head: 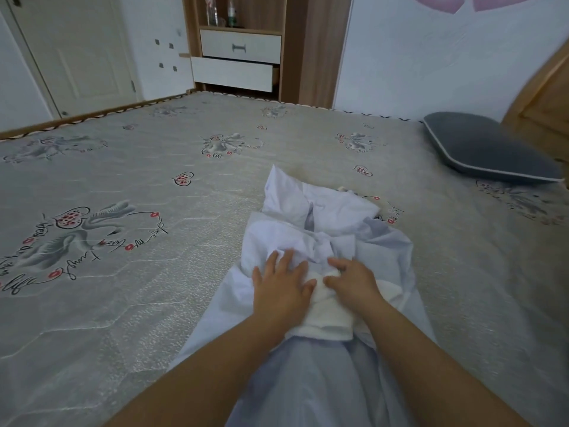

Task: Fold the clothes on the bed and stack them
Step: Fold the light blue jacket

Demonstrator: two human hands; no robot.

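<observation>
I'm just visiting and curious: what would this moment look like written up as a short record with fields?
place: bed with a patterned mattress
clothes: pale crumpled garment, with a white folded piece on it
left hand: left hand flat on the garment, fingers spread
right hand: right hand, fingers curled on the cloth
nearby: grey pillow at far right
stack: none visible yet

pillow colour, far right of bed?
Dark grey pillow with a light piped edge, seen in the head view.

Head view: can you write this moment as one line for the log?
left hand: flat on pale garment | right hand: fingers curled on white cloth | stack: none visible
</observation>
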